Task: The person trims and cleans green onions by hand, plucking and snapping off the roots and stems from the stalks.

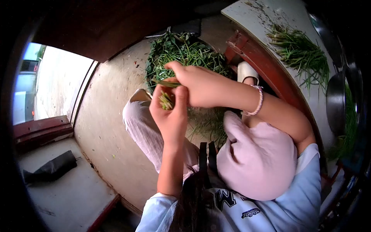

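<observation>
My left hand [170, 108] is wrapped round a small bunch of chives [166, 101], thin green stalks whose pale cut-looking ends face up between thumb and fingers. Right above it, my right hand [197, 86] reaches across from the right, with a braided bracelet at the wrist. Its fingers are bent round a few green stalks [165, 82] that lie over the left hand's fingertips; part of this grip is hidden. Beyond both hands a large heap of greens [185, 54] lies on the floor, long blades mixed with broader leaves.
At the right, a white tabletop [266, 23] with a red side carries a pile of chives [299, 50] and soil crumbs. A metal basin [335, 102] stands on it. Loose blades [210, 125] lie between my knees. A dark wrapped object [52, 167] rests at the lower left.
</observation>
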Demonstrator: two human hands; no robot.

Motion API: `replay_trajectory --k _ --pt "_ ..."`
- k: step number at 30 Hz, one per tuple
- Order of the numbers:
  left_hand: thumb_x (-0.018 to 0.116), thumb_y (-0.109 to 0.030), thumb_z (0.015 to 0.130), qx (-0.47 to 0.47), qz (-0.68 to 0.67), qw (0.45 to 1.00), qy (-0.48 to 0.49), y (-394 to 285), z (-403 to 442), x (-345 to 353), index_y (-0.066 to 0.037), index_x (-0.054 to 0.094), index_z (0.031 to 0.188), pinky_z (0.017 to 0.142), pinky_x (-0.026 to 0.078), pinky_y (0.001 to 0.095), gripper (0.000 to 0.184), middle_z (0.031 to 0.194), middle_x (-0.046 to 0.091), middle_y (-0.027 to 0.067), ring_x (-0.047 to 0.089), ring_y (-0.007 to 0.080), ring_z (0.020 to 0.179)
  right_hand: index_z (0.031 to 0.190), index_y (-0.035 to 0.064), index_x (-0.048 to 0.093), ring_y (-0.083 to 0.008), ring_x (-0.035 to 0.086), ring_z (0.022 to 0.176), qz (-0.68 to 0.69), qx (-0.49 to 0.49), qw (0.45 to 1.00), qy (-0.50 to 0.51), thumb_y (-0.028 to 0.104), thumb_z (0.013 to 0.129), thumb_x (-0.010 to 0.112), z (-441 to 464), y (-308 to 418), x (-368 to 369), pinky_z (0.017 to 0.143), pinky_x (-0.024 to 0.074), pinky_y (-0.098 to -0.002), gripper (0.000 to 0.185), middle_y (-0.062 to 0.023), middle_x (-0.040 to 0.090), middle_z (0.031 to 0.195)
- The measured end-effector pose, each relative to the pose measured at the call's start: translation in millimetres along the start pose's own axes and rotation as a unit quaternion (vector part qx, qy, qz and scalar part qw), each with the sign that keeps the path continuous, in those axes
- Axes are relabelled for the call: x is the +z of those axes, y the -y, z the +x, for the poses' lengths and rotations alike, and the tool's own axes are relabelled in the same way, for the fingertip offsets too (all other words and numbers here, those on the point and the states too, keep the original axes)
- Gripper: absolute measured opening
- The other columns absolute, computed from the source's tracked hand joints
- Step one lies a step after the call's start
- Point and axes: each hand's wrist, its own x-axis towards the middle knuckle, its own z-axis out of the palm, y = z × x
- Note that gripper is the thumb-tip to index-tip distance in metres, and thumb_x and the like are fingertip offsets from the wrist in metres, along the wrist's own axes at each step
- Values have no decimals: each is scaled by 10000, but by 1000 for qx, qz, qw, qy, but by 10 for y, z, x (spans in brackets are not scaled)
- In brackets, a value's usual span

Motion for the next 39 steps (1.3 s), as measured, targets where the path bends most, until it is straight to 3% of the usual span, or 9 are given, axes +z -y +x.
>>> replay_trajectory --k 3,6,9,11,14,17,18,25,39 --pt "499 -103 814 19 -2 999 -34 22 60 27 1 510 857 453 330 145 113 662 495 -19 422 20 549 1112 -66 342 -292 558 670 -70 16 993 94 -17 638 498 42 121 -131 570 451 -319 501 -171 568 752" --pt "470 -146 832 11 -62 997 -33 10 60 -39 -19 504 864 417 299 159 135 605 447 -25 380 29 503 1102 3 418 -268 537 775 -169 -42 977 124 82 649 549 -127 173 -415 664 434 -330 478 -179 548 845" --pt "469 -147 828 35 -96 993 -59 58 90 -158 -41 502 844 405 276 156 112 554 406 -30 354 28 468 1013 6 502 -223 525 862 -79 -106 981 -145 113 707 539 -619 -22 -662 743 421 -279 325 -139 529 964" --pt "476 -156 823 35 -87 992 -87 105 122 -297 -43 509 835 400 264 158 118 530 389 -33 326 25 446 959 -20 483 -104 506 768 206 -83 927 -302 37 779 449 -1061 -220 -526 679 415 -214 192 -68 530 793" --pt "489 -188 819 29 -57 987 -147 155 116 -447 -47 527 803 394 220 180 147 491 333 -45 247 26 431 831 -6 472 -97 457 642 281 96 849 -437 61 797 445 -1957 -492 45 619 398 -225 80 -23 464 685" --pt "490 -198 820 17 -52 989 -134 249 112 -627 -38 525 789 407 213 193 166 489 306 -43 229 39 434 1021 12 484 -167 458 939 270 418 818 -289 69 802 411 -2956 -959 1289 823 353 -284 238 -69 490 1002" --pt "487 -201 821 16 -45 990 -135 282 115 -671 -35 521 785 411 215 196 174 486 295 -42 225 44 434 1061 15 464 -173 447 971 301 432 811 -256 84 811 419 -3247 -917 1530 844 343 -294 263 -81 474 1049" --pt "497 -236 805 -39 16 983 -177 297 12 -276 -97 441 644 447 261 194 219 514 324 -31 244 51 450 1160 51 402 -214 382 1085 354 492 770 -200 173 833 459 -4165 -1138 2331 907 311 -354 354 -106 435 1141" --pt "501 -227 802 -53 -47 985 -156 229 -24 -33 -94 468 673 429 253 177 188 519 344 -37 267 42 445 1121 61 415 -220 431 990 297 410 820 -268 187 858 406 -3813 -730 1999 842 354 -346 292 -105 437 1073"
